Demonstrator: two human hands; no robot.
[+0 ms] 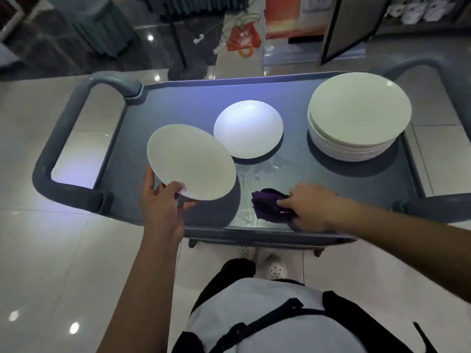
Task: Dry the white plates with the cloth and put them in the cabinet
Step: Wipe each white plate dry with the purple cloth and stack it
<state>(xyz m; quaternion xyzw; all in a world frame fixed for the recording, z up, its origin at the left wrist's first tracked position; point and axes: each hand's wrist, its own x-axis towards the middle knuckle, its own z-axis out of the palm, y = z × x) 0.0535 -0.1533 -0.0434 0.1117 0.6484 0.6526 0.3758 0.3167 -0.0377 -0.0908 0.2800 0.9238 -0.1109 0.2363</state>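
Drying step just opening, judged from the layout. Left hand (163,200) pinching a white plate (191,161) by its near rim, thumb over the top edge and fingers (187,206) curled beneath; plate tilted and lifted off the grey cart top (178,103), at about 9 o'clock from the cart's centre. Right hand (309,207) reaching onto the purple cloth (270,207) at about 5 o'clock, fingers bent down over the bunched fabric and touching it; whether closed round it in a firm hold or merely resting on top, cannot tell, since the far fingertips are hidden by the cloth.

A second single plate (248,128) lying flat near the centre, just beside the held one and partly overlapped by it in view. A tall stack of plates (356,118) at 2 o'clock, well apart from both hands. Water droplets (260,170) on the cart surface between the single plate and the cloth, so wetness likely remains on the plates.

No cabinet recognisable in view. Almost the whole task left to do.

Next move, as a judgement: gather the cloth fully into the right palm, bring it to the face of the tilted plate, wipe both sides while keeping the left pinch steady on a slippery rim.
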